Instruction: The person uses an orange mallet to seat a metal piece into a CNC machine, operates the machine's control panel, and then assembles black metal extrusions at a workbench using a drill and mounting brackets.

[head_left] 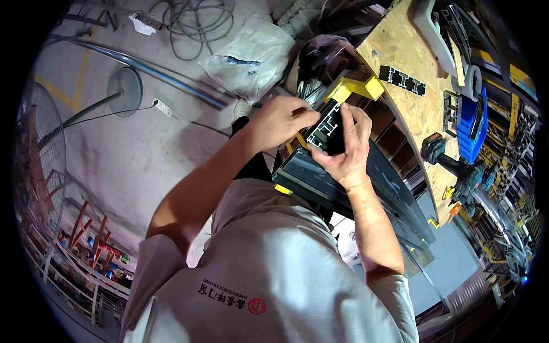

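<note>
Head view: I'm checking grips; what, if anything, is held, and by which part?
The right hand holds a black profile piece, thumb at its near end, fingers toward the far end; left hand at its left edge, grip unclear.

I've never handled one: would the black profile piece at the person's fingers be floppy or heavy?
The black profile piece is probably stiff, given the straight walls and ribs at its end. It may be light for its size, since that end shows hollows.

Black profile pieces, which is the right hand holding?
The piece beside the yellow bracket, gripped by the right hand; another piece lies untouched on the wooden board.
</note>
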Tool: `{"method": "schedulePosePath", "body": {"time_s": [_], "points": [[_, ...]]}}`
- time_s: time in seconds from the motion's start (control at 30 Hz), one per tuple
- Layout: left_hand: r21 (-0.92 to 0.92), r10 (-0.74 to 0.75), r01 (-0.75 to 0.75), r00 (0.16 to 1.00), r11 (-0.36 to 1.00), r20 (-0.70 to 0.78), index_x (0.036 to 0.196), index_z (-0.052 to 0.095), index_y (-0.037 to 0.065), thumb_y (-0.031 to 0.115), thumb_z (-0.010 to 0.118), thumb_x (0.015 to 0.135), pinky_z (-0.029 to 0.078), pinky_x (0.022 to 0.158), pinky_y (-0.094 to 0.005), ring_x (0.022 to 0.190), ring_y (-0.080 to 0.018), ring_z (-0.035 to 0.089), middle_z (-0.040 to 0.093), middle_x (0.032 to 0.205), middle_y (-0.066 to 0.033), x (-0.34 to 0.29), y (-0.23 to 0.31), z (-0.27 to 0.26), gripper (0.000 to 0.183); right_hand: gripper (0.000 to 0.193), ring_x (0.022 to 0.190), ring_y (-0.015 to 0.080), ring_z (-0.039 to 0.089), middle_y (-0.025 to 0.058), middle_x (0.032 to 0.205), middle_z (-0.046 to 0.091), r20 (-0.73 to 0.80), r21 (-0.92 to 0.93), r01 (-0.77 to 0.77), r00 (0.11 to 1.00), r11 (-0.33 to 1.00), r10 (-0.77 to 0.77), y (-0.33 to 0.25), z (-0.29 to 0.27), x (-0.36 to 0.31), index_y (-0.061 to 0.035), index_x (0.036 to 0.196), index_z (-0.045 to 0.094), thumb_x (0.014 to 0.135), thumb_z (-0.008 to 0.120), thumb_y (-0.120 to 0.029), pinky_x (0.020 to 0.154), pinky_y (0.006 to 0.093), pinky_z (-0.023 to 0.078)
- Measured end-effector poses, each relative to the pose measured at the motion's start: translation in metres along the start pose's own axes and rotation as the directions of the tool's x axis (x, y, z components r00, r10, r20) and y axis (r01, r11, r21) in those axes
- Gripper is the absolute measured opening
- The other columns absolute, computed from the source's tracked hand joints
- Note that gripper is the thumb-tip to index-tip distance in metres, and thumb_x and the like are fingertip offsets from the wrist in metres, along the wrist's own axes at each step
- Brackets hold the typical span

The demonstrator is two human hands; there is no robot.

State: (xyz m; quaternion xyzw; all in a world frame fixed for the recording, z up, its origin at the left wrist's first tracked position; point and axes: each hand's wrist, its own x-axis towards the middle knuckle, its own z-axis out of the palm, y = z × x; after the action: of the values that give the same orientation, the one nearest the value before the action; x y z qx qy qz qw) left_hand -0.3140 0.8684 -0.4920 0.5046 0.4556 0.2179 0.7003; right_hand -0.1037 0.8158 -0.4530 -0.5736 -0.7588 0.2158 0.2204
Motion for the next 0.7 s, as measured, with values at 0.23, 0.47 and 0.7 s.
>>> {"method": "schedulePosePath", "body": {"time_s": [0.23, 0.47, 0.7], "points": [[-0.013, -0.154, 0.164, 0.947, 0.986, 0.281, 0.070, 0.068, -0.008, 0.027, 0.081, 0.085, 0.037, 0.053, -0.0368, 0.057, -0.0121, 0.043, 0.048, 0.056, -0.0050, 0.037, 0.005, 0.000, 0.040, 0.104, 0.121, 0.0430, 0.055, 0.0211, 0.132, 0.054, -0.008, -0.002, -0.014, 1.000, 1.000, 0.014, 0.002, 0.003, -0.004, -0.0017, 0.150, 0.050, 0.057, 0.095, -0.015, 0.102, 0.0512, 0.049], [-0.143, -0.174, 0.212, 0.955, 0.967, 0.240, 0.066, 0.067, -0.007, 0.019, 0.086, 0.078, 0.037, 0.050, -0.0353, 0.056, -0.0103, 0.044, 0.051, 0.058, -0.0028, 0.034, 0.010, 0.005, 0.034, 0.103, 0.121, 0.0412, 0.057, 0.0209, 0.131, 0.054, -0.011, -0.025, 0.001, 1.000, 1.000, -0.002, 0.001, 0.003, -0.001, -0.0014, 0.150, 0.050, 0.057, 0.093, -0.013, 0.101, 0.0492, 0.050], [-0.210, -0.168, 0.213, 0.962, 0.954, 0.214, 0.066, 0.067, -0.007, 0.017, 0.087, 0.077, 0.037, 0.051, -0.0353, 0.057, -0.0106, 0.044, 0.052, 0.059, -0.0017, 0.030, 0.015, 0.004, 0.033, 0.104, 0.121, 0.0414, 0.056, 0.0216, 0.132, 0.053, 0.010, -0.060, 0.016, 1.000, 0.998, -0.015, -0.001, 0.000, 0.001, -0.0029, 0.151, 0.049, 0.057, 0.093, -0.013, 0.099, 0.0488, 0.052]]}}
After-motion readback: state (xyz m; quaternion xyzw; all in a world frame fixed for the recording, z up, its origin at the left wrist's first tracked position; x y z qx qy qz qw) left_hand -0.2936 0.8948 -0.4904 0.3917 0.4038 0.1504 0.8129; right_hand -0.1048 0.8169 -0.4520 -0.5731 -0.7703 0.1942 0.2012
